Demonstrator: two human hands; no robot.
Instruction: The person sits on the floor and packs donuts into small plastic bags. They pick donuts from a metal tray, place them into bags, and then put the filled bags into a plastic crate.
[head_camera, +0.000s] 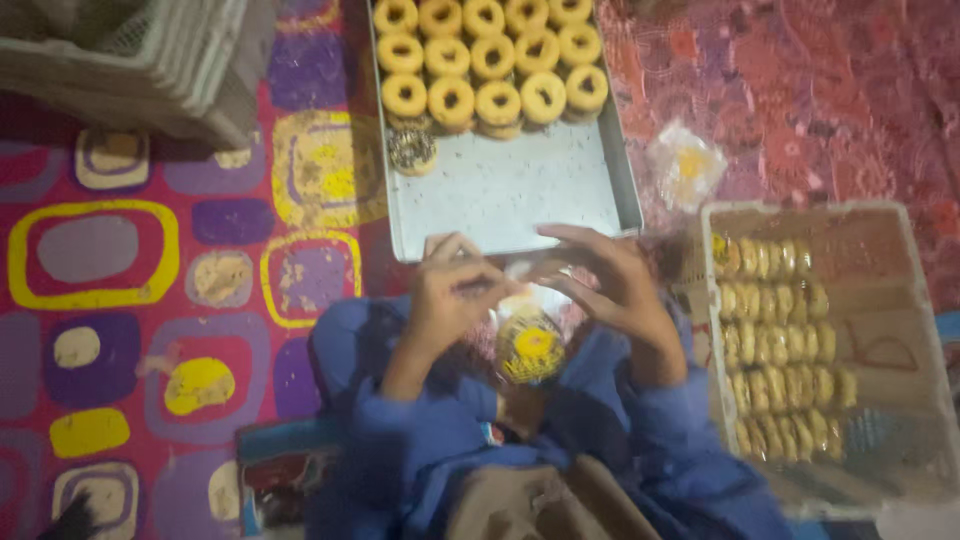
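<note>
hands met just below the metal tray, over the person's blue lap. the left hand and right hand pinched the top of a clear bag, probably twisting it, though blur hid the fingers. a chocolate-topped doughnut sat inside. glazed doughnuts filled the tray's far end; a crate of wrapped doughnuts stood right of the tray.

Both arms wear blue sleeves and bend in toward the middle. The left hand has its fingers curled and pinched together. The right hand is held flat with its fingers stretched toward the left hand. Their fingertips nearly meet.
</note>
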